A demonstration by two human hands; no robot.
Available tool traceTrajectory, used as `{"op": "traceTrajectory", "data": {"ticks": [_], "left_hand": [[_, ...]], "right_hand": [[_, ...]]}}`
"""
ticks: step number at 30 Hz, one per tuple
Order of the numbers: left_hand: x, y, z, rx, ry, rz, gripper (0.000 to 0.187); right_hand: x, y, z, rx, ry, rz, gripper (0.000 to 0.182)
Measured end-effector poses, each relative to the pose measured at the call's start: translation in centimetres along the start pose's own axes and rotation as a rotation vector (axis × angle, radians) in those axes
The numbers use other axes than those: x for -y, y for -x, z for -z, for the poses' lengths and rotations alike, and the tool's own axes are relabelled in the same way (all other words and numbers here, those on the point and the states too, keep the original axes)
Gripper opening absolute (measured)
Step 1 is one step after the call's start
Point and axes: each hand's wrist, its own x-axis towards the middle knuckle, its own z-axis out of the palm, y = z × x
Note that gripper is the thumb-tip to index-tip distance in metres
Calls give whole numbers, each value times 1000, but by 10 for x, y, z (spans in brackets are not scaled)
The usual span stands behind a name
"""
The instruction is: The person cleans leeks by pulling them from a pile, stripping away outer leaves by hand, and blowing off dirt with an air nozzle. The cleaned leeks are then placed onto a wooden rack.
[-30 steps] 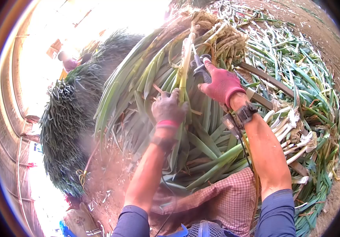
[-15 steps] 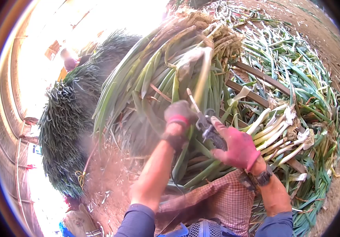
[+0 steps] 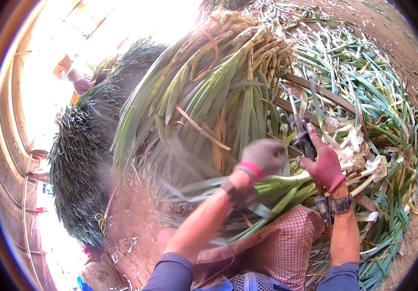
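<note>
Along the near side of the slats point(image 3: 337, 102), your right hand point(image 3: 324, 165) is wrapped around a dark-handled tool point(image 3: 303, 138), index finger along it. Thin nozzle points up and away, overlapping the slats in view. Your left hand point(image 3: 265, 156) is just left of it, over the leafy stalks point(image 3: 289, 188); motion blur there, so can't tell if it's gripping anything.

Those stalks run crosswise above your checked lap point(image 3: 286, 237), toward just below your right hand. Pale stalk ends point(image 3: 364, 183) lie at the slats' right end.

Edges: tall leek heap point(image 3: 204, 92) fills the slats' left end, roots toward them, leaves drooping left. Loose leaves point(image 3: 369, 72) spread past the far edge. Room: dirt floor point(image 3: 134, 225) opens left of your lap, up to the dark green stack point(image 3: 80, 169). Tightest spot is between heap and tool.
</note>
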Motion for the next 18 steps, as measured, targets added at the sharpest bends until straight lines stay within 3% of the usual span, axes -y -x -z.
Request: {"op": "traceTrajectory", "data": {"ticks": [1,3,5,9,11,12,15,18], "left_hand": [[11,-10,13,-198,12,13,35],[27,-41,40,-438,-132,145,39],[47,-71,47,-612,-302,149,49],[66,-116,43,-525,-311,194,45],[58,-122,54,-364,-219,377,47],[59,-119,62,-237,-108,416,66],[67,-96,49,-343,-79,382,64],[74,-77,43,-327,-41,359,68]], "right_hand": [[-2,2,0,27,-56,63,95],[5,-2,-5,14,-83,125,95],[8,-6,-14,5,-112,179,94],[16,-20,-25,104,-126,195,95],[21,-23,-27,116,-9,105,95],[24,-25,-25,182,12,83,96],[23,-16,-38,171,-20,159,96],[24,-18,-45,165,-1,106,95]]}}
